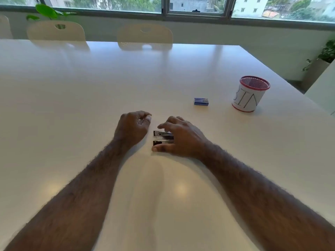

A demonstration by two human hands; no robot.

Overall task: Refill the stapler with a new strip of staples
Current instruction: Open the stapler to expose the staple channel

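A small black and silver stapler (162,137) lies on the white table (90,98) in front of me, its top arm swung apart from the base. My right hand (178,137) rests over its right end, thumb along the near side and fingers spread above it. Just left of the stapler, my left hand (133,126) sits on the table with the fingers curled loosely inward; whether it holds anything I cannot tell. A small blue staple box (201,101) lies farther back to the right, away from both hands.
A mesh cup with a red rim and a paper label reading BIN (249,96) stands at the right. Two pale chairs (145,36) are tucked in at the far edge. The table's right edge runs diagonally past the cup.
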